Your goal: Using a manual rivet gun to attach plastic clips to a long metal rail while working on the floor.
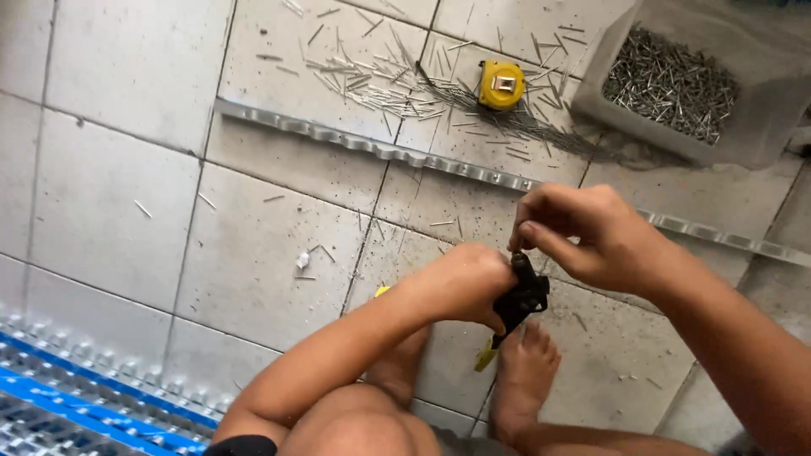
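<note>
My left hand [465, 283] is closed around a black tool with yellow handles [522, 302], held above my bare feet on the tiled floor. My right hand [583, 232] pinches something small at the top of the tool with thumb and fingertips; the item itself is too small to make out. A yellow handle tip pokes out below my left hand and another shows behind my left wrist.
A long wavy-edged metal strip [372, 148] lies across the tiles. Several thin metal pins [372, 80] are scattered beyond it, beside a yellow tape measure [501, 84]. A grey tub of pins [672, 84] stands top right. A blue and grey plastic grid [68, 397] sits bottom left.
</note>
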